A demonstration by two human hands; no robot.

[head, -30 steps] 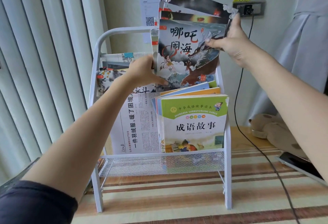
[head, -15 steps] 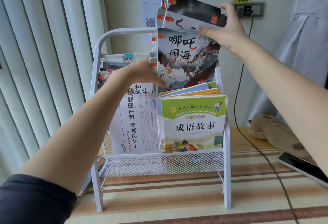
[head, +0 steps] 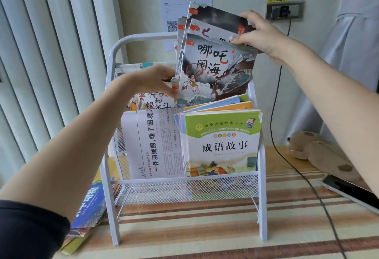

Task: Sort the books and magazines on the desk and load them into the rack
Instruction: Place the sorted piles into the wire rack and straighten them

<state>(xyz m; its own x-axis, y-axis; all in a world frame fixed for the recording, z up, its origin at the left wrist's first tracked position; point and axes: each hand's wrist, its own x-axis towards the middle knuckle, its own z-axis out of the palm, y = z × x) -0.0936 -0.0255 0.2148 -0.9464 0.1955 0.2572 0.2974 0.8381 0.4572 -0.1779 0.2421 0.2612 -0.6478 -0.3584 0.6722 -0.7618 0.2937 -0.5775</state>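
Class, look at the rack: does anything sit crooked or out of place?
Yes. The picture books in the upper tier are fanned and tilted, not squared; both hands, left hand and right hand, hold them. More books lie outside the rack, by its left leg.

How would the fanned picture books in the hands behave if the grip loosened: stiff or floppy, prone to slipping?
The picture books look thin and soft-covered, so probably floppy. Already fanned unevenly under the right hand, their glossy-looking covers may slide apart.

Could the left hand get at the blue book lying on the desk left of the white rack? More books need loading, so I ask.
Probably not yet: the left hand grips the fanned picture books it is loading. Once freed, the blue book lies uncovered beneath that forearm, beside the white metal rack.
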